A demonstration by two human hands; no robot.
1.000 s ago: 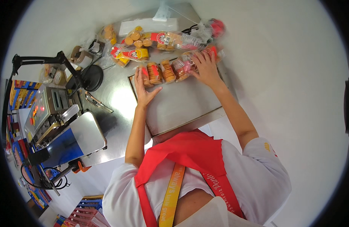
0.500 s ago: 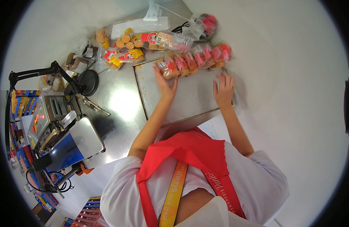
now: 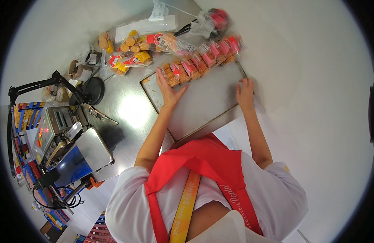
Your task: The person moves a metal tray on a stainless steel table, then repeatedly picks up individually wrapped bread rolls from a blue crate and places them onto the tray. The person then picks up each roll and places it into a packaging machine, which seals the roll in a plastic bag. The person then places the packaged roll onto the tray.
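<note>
A metal tray carries a long row of clear-bagged stacks of round biscuits with pink-and-red labels across its far part. My left hand is at the row's left end, fingertips against the end pack and thumb spread apart. My right hand has its fingers curled at the tray's right edge, below the packs, apparently gripping that edge. Crumbs lie along the tray's left side.
Yellow-labelled biscuit bags lie behind the tray. To the left are a black desk lamp, a box cutter, a sealing machine and stacked coloured crates. A pale wall bounds the right.
The pink-labelled packs now form a longer row, angled up to the right. My right hand has left the packs and dropped to the tray's right edge; my left hand has moved along with the row's end.
</note>
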